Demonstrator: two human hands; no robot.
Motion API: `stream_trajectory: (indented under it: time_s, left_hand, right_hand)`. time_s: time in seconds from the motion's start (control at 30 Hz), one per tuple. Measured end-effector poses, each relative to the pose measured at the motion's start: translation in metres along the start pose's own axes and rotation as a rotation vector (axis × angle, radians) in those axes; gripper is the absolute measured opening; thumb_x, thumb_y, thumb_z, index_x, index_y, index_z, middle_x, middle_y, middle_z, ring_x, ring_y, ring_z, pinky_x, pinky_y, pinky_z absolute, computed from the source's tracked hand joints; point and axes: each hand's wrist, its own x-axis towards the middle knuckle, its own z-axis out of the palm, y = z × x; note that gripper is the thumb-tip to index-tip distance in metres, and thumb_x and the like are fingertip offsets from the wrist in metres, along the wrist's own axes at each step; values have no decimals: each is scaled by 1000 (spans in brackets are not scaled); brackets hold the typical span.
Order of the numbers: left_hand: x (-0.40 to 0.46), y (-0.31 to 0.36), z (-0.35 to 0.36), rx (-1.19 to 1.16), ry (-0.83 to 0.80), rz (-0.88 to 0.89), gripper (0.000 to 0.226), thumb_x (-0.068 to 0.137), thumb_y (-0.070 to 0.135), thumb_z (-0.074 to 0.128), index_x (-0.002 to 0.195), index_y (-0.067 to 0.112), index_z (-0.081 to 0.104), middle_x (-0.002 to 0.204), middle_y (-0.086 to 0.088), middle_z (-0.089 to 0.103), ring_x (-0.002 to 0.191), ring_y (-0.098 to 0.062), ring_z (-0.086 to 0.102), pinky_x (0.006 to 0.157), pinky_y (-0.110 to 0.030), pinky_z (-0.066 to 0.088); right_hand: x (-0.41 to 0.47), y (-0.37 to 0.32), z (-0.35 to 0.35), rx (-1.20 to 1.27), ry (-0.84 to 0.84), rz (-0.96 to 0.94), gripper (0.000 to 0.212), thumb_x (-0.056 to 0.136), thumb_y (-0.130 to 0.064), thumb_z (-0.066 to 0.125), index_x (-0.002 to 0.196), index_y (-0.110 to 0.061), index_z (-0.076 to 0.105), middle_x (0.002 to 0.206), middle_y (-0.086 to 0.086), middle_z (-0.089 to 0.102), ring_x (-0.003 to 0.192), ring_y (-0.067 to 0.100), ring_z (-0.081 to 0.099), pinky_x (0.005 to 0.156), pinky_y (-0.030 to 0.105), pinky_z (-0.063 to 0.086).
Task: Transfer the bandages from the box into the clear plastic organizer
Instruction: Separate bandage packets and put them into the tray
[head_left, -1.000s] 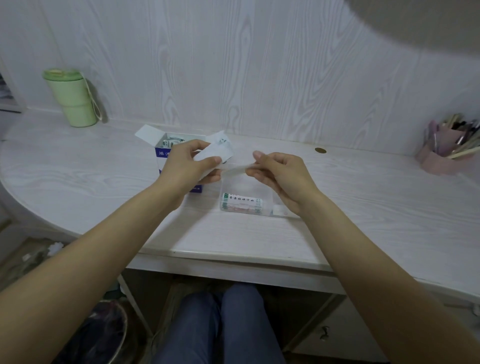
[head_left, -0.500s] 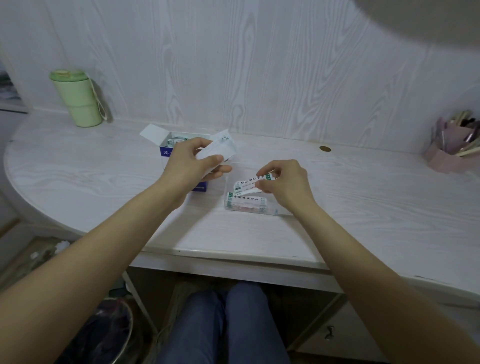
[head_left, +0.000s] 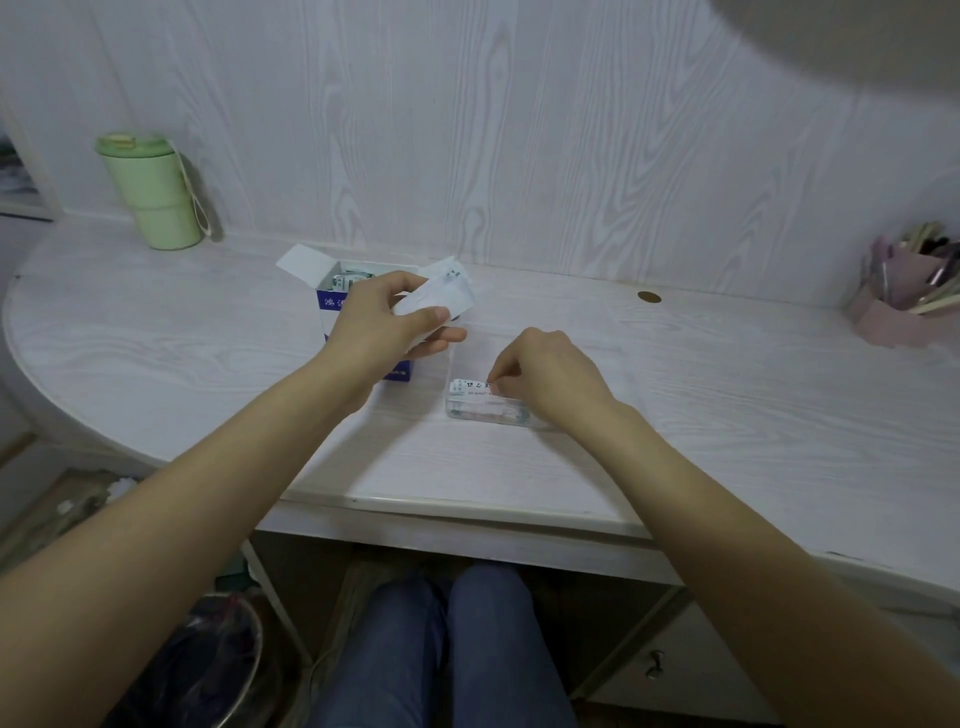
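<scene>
A blue and white bandage box (head_left: 332, 299) stands open on the white desk, with wrapped bandages showing inside. My left hand (head_left: 387, 325) is in front of it and pinches a small stack of white bandage wrappers (head_left: 441, 293) between thumb and fingers. A clear plastic organizer (head_left: 480, 410) lies on the desk right of the box, holding bandages. My right hand (head_left: 550, 376) is over its right part and pinches one wrapped bandage (head_left: 470, 386) with its fingertips, low at the organizer's top. The hand hides the organizer's right end.
A green lidded cup (head_left: 150, 189) stands at the back left against the wall. A pink holder with pens (head_left: 904, 304) sits at the far right. A brown cable hole (head_left: 649, 297) marks the desk's back. Below the desk edge are my knees and a bin (head_left: 208, 670).
My right hand has come down from mid-air with one bandage to the organizer. My left hand has kept its stack beside the box.
</scene>
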Motion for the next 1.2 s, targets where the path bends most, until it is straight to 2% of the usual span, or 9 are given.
stream_trajectory:
  time_s: [0.13, 0.33, 0.6, 0.83, 0.9, 0.97, 1.03, 1.1, 1.2]
  left_hand:
    - [-1, 1, 1, -10, -8, 3, 12, 89, 1, 60, 96, 11, 59, 100, -8, 66, 76, -16, 72, 62, -17, 56]
    - [-3, 3, 2, -4, -16, 6, 12, 89, 1, 60, 95, 11, 59, 101, -7, 66, 76, -15, 72, 62, -17, 56]
    - [-2, 3, 2, 16, -17, -16, 13, 88, 2, 61, 97, 12, 60, 102, -4, 64, 76, -16, 72, 64, -20, 58]
    - [-4, 4, 0, 27, -48, -8, 19, 87, -1, 62, 104, 7, 60, 105, -9, 65, 78, -18, 72, 64, -19, 57]
    - [-5, 5, 0, -11, -43, -10, 19, 86, -2, 62, 103, 5, 60, 103, -11, 66, 78, -18, 72, 63, -18, 56]
    - [-6, 5, 0, -44, -42, -16, 19, 85, -4, 63, 101, 6, 60, 102, -12, 66, 77, -19, 72, 62, -17, 56]
    - [-6, 4, 2, -53, -73, -35, 24, 84, -5, 64, 106, 3, 61, 107, -13, 66, 80, -22, 72, 66, -20, 57]
    - [-7, 4, 4, -76, -144, -62, 28, 83, -5, 64, 110, 3, 61, 112, -14, 65, 85, -26, 72, 73, -24, 58]
    - [-9, 7, 7, -186, -283, -87, 19, 92, 4, 54, 110, 4, 61, 110, -16, 68, 93, -30, 70, 80, -29, 57]
  right_hand:
    - [-1, -4, -1, -102, -13, -35, 16, 86, -12, 61, 96, -16, 73, 95, 7, 68, 91, 26, 60, 68, 31, 45]
    - [4, -5, 1, -56, -62, -77, 16, 86, -12, 62, 98, -14, 72, 100, 5, 69, 96, 23, 62, 83, 39, 52]
    - [7, -9, 2, -31, -72, -109, 18, 84, -4, 61, 96, -11, 72, 99, 5, 70, 95, 21, 63, 84, 38, 53]
    - [2, -10, -5, -3, -78, -121, 15, 85, -10, 61, 94, -11, 73, 91, 6, 71, 85, 22, 65, 80, 39, 54]
    - [-2, -9, -12, 125, 29, -85, 17, 86, -15, 62, 99, -15, 72, 90, 2, 72, 85, 17, 66, 79, 33, 53]
    - [-10, -8, -23, 490, 108, 21, 20, 85, -19, 66, 105, -18, 69, 87, 0, 72, 80, 13, 69, 72, 24, 53]
    - [-16, -8, -31, 805, 98, 75, 25, 84, -22, 71, 108, -16, 67, 86, 2, 73, 76, 13, 71, 69, 24, 54]
    - [-17, -8, -32, 838, 131, 47, 21, 82, -21, 73, 101, -14, 68, 82, 4, 72, 71, 14, 70, 65, 24, 54]
    - [-17, -10, -30, 840, 222, 14, 5, 81, -14, 73, 82, -11, 69, 70, 4, 68, 62, 9, 66, 58, 19, 50]
